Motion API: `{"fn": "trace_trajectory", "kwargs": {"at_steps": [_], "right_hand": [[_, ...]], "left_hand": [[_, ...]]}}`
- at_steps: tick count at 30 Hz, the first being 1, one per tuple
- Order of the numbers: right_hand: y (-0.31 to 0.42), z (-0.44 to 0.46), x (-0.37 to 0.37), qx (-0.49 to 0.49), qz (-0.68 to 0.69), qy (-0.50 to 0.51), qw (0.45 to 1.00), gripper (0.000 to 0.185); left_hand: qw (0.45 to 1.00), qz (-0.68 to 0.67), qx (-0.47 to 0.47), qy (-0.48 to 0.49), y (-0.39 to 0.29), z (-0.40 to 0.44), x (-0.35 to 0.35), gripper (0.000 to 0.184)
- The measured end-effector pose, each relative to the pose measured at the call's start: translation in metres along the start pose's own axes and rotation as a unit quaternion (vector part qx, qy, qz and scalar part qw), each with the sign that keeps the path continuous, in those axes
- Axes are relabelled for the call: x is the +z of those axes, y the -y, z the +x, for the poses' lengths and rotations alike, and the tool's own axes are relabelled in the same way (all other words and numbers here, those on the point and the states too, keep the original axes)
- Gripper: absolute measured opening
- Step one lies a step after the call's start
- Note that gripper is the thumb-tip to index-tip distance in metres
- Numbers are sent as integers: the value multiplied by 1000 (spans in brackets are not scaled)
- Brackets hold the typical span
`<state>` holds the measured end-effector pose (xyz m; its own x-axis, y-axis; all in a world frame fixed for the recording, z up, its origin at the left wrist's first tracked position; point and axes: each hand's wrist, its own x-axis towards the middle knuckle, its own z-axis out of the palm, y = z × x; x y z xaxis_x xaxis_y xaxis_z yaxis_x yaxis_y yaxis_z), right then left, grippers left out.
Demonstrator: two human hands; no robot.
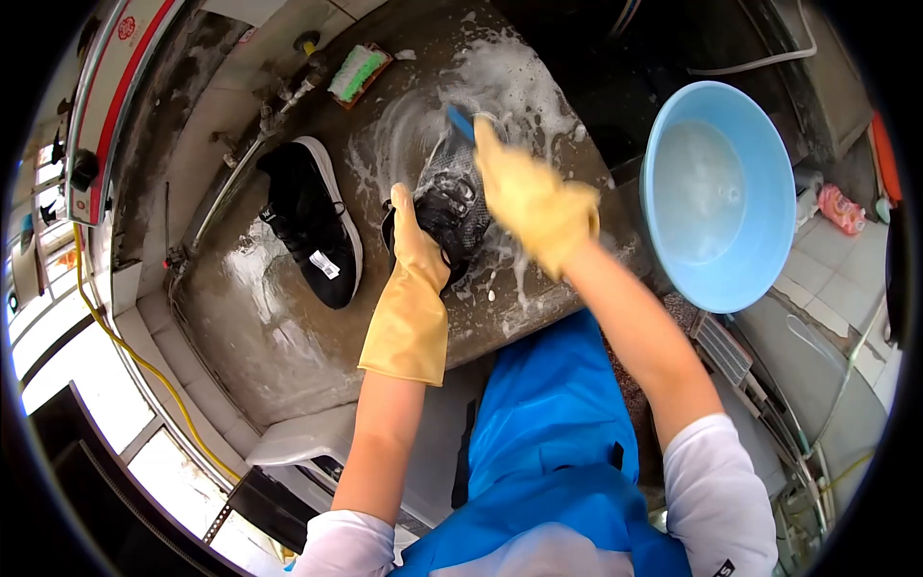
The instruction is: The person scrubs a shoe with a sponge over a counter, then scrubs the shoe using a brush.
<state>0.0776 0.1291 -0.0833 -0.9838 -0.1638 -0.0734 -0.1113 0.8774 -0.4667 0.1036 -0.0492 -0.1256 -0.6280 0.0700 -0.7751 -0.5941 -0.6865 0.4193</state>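
A dark, wet shoe (452,213) with grey mesh at its toe lies on the counter, streaked with suds. My left hand (415,245), in a yellow rubber glove, grips its heel end. Over the toe, my right hand (538,197) in a matching glove is closed and smeared by motion. A blue brush (461,123) sticks out past its fingers; the bristles are hidden. To the left rests a second black shoe (312,221) with a white sole and a small white tag, touched by neither hand.
White foam (510,82) covers part of the wet stone counter (279,375). A scrub brush with green bristles (359,71) lies at the back near a tap and pipe. On the right stands a light blue basin (716,192) holding cloudy water. A pink packet (841,209) lies beyond it.
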Motion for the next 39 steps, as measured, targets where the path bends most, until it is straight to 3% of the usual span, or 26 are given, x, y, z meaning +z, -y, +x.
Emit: {"fn": "trace_trajectory", "kwargs": {"at_steps": [1,2,4,5,6,9,11,12,13,14,15,17,18,20,23,24,26,28,29,31,32,34,35,37,39], "right_hand": [[8,-40,5,-48,-74,27,996,52],[17,-71,23,21,74,86,993,55],[29,-104,0,-13,75,86,993,56],[19,-70,-4,16,40,161,986,59],[2,-35,5,19,29,181,983,60],[-35,21,25,-78,-219,10,973,55],[-15,0,8,-35,-91,55,994,57],[3,-35,4,13,-22,128,991,58],[21,-70,0,71,40,194,978,59],[39,-87,-10,156,180,282,929,61],[35,-82,-9,157,181,283,929,61],[17,-64,-3,76,47,310,947,66],[-5,-43,11,-3,-121,204,971,61],[-25,10,-1,60,-121,45,990,62],[4,-45,12,73,0,-38,997,61],[23,-84,18,77,28,-31,996,61],[56,-142,20,179,308,132,925,61],[41,-120,13,175,303,178,920,62],[19,-98,28,147,185,124,964,62],[0,-33,-3,215,172,44,960,54],[-6,-13,14,141,171,-128,967,53],[30,-41,-16,245,109,52,962,53],[37,-75,30,153,188,-145,959,54],[75,-155,25,192,267,61,942,62],[61,-153,39,195,369,81,905,67]], "left_hand": [[1000,-2,-9,-3,2,2,-4,95],[1000,-6,-10,2,1,2,2,95],[997,-41,-43,-52,-2,-8,14,89],[999,16,-12,-43,0,-5,3,90],[994,8,-44,-99,-9,-19,28,89],[1000,2,-16,-24,-4,-11,20,92],[1000,-15,1,-24,-2,-11,19,90],[1000,-14,-2,-22,-3,-11,17,90],[999,-27,-14,-17,-2,-11,16,90],[999,-40,-26,-14,-1,-10,15,90],[999,-39,-27,-16,-2,-9,16,90],[998,-31,-15,-47,-3,-11,16,85],[998,-27,-8,-57,-3,-9,19,83],[996,-55,-25,-71,-1,-8,22,82],[996,-37,6,-77,-2,-14,31,84],[996,-58,-2,-68,-2,-16,30,84],[995,-76,-9,-59,-5,-15,31,85],[995,18,34,-90,-3,-18,30,84],[994,-33,13,-103,-2,-12,26,82],[995,-27,49,-86,4,-5,23,81],[993,-24,84,-78,5,-8,25,80],[990,-18,90,-102,4,-8,28,78],[989,-18,80,-119,2,-8,24,77],[985,-3,102,-137,5,-5,18,75],[988,-5,97,-119,3,-2,17,73]]}}
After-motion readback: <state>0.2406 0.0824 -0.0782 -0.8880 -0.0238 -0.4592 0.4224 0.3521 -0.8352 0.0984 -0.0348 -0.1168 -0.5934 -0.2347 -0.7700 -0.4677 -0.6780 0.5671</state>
